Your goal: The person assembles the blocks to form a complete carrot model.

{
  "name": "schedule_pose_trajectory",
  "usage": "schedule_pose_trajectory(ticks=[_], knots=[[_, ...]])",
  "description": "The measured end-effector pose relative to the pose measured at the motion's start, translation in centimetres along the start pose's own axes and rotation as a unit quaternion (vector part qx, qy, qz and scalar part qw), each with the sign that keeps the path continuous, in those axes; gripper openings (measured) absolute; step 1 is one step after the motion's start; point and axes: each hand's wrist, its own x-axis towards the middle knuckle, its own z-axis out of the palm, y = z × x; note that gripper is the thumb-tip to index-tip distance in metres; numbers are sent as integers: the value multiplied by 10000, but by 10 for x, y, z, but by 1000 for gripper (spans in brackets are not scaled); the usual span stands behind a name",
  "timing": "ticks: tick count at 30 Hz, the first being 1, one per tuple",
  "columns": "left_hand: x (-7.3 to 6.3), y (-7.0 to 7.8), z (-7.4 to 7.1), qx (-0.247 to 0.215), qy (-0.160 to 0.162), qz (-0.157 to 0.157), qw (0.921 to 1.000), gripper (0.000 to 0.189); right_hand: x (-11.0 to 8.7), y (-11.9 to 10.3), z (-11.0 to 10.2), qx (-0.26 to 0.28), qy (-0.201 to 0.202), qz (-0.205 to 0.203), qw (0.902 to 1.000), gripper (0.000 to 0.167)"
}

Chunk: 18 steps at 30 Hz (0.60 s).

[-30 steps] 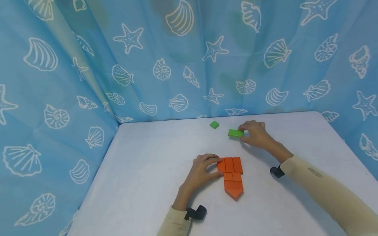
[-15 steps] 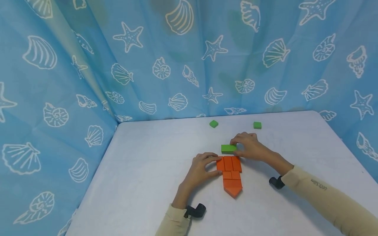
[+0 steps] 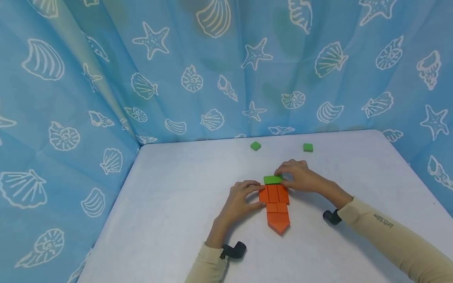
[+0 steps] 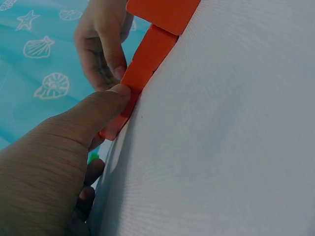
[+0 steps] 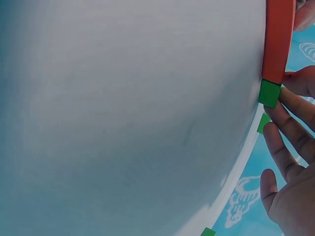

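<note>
Several orange blocks (image 3: 272, 194) lie flat and joined on the white table in the head view: a row of upright ones, two small ones nearer me, and a pointed end piece (image 3: 278, 221). My left hand (image 3: 238, 202) pinches the leftmost orange block between thumb and fingers; the left wrist view has the thumb (image 4: 106, 105) against its side. My right hand (image 3: 301, 177) pinches the right end of a long green block (image 3: 271, 180) along the row's far edge. The right wrist view shows that green block (image 5: 269, 93) touching the orange row's end (image 5: 279, 44).
Two small green blocks lie near the table's back edge, one turned like a diamond (image 3: 255, 146) and one squarer (image 3: 308, 147). Behind the white table (image 3: 170, 196) hangs a blue curtain (image 3: 212, 59) with shell prints.
My right hand has brought the long green block from the back right towards me and left, up against the orange row. The left hand stays on the orange block.
</note>
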Motion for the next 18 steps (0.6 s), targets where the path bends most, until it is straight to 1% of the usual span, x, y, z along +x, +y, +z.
schedule_pose_trajectory(ticks=[6,13,18], knots=[[0,0,-2,33,-7,8,10000,50,-1,0,2,11,62,-21,10000,28],[0,0,-1,25,-73,-83,9999,50,-1,-2,4,123,-32,25,9999,27],[0,0,0,-28,-59,-93,9999,50,-2,-5,3,133,-33,46,9999,26]])
